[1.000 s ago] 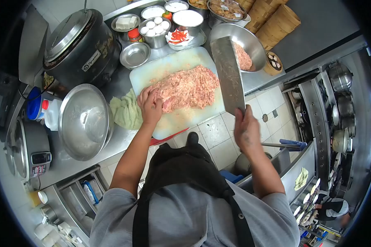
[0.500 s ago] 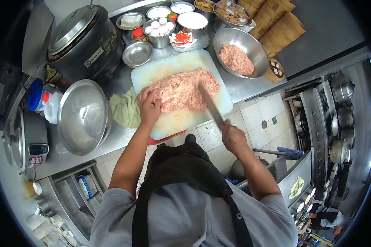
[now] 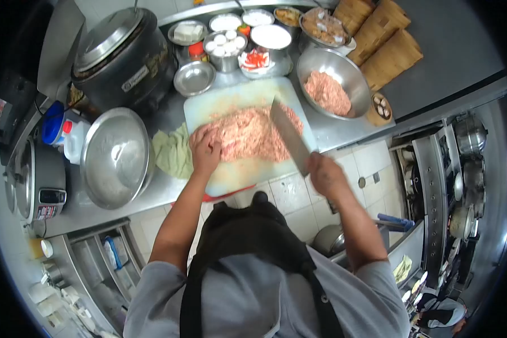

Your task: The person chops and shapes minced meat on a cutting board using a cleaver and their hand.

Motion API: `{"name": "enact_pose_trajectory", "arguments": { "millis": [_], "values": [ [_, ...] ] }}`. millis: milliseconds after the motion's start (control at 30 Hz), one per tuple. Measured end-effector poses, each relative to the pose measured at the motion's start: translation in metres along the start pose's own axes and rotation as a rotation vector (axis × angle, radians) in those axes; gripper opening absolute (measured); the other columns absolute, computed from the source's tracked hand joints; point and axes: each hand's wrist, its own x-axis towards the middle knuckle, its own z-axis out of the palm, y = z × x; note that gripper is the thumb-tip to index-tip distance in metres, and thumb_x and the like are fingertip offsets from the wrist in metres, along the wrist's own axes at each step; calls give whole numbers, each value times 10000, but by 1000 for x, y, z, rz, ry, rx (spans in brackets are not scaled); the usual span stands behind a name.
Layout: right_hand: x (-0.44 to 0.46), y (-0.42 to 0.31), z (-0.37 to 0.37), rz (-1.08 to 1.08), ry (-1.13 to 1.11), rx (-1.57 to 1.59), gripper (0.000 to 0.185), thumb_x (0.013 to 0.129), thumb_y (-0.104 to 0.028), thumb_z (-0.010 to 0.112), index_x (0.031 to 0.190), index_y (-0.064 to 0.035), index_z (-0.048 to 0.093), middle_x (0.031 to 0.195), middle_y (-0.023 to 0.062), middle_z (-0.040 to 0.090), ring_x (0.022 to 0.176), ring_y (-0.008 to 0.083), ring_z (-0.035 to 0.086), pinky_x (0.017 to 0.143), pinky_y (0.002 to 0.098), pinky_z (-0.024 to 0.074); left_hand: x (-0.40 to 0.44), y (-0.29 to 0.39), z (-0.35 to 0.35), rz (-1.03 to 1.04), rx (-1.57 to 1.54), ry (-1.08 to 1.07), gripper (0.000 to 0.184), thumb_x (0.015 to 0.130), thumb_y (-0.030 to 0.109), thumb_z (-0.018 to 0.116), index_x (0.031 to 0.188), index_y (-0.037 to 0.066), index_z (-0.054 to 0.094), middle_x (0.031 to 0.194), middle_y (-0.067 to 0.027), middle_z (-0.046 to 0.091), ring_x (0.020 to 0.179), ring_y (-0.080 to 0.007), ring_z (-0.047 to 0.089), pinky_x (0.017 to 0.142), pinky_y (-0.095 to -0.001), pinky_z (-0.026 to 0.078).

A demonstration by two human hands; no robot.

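A wide mound of minced meat [image 3: 248, 132] is spread over the pale cutting board [image 3: 236, 176]. My left hand [image 3: 207, 151] rests on the left end of the meat, fingers laid over it and slightly apart. In my right hand [image 3: 325, 172] is the handle of a cleaver [image 3: 289, 138], with the fingers wrapped round it. The cleaver's broad blade slants up and left across the right part of the meat. Whether its edge touches the meat or hovers just above cannot be made out.
Right of the board stands a steel bowl [image 3: 359, 81] of minced meat, near bamboo steamers [image 3: 391, 59]. An empty steel bowl [image 3: 115, 160] and a green cloth [image 3: 173, 151] lie left. Behind are a small dish [image 3: 194, 78], eggs [image 3: 225, 42] and a black cooker [image 3: 129, 70].
The cleaver has turned so more of its blade face shows, and my right hand has shifted slightly right. My left hand stays on the meat. The whole view has moved a little.
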Motion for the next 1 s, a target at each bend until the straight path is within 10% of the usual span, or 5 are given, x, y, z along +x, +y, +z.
{"name": "enact_pose_trajectory", "arguments": {
  "millis": [233, 433, 633, 767, 1000],
  "values": [
    [13, -32, 18, 143, 427, 326, 215, 975, -202, 475, 922, 2, 517, 815, 282, 644, 782, 481, 626, 705, 537, 488, 4, 10, -5, -58, -4, -15, 317, 773, 113, 632, 1082, 73, 686, 1236, -114, 589, 1190, -301, 507, 1054, -432, 306],
    [12, -3, -4, 36, -72, -102, 218, 961, -185, 482, 981, 15, 565, 853, 292, 653, 804, 467, 640, 732, 505, 490, -6, 7, -4, -74, 10, -10, 316, 777, 120, 638, 1085, 78, 691, 1247, -102, 584, 1200, -297, 496, 1064, -429, 302],
    [16, -33, 4, 8, 526, 350, 167, 958, -156, 528, 1016, -7, 482, 721, 272, 630, 695, 477, 619, 634, 528, 482, 3, 10, -4, -86, 7, -17, 321, 775, 121, 642, 1090, 79, 693, 1259, -99, 580, 1204, -299, 488, 1064, -433, 306],
    [17, 48, 71, 3, -60, -66, 247, 978, -239, 475, 1046, -3, 502, 729, 265, 642, 735, 474, 634, 711, 536, 495, -9, 3, -4, -87, -9, -33, 319, 776, 126, 643, 1087, 78, 692, 1257, -98, 584, 1200, -301, 489, 1066, -428, 304],
    [12, -45, -16, 20, 394, 187, 179, 959, -172, 526, 1002, -3, 486, 745, 258, 648, 726, 465, 633, 632, 530, 493, 3, 9, -4, -103, -18, -18, 324, 769, 131, 646, 1085, 78, 692, 1252, -107, 588, 1191, -309, 500, 1060, -431, 309]
  ]
}}
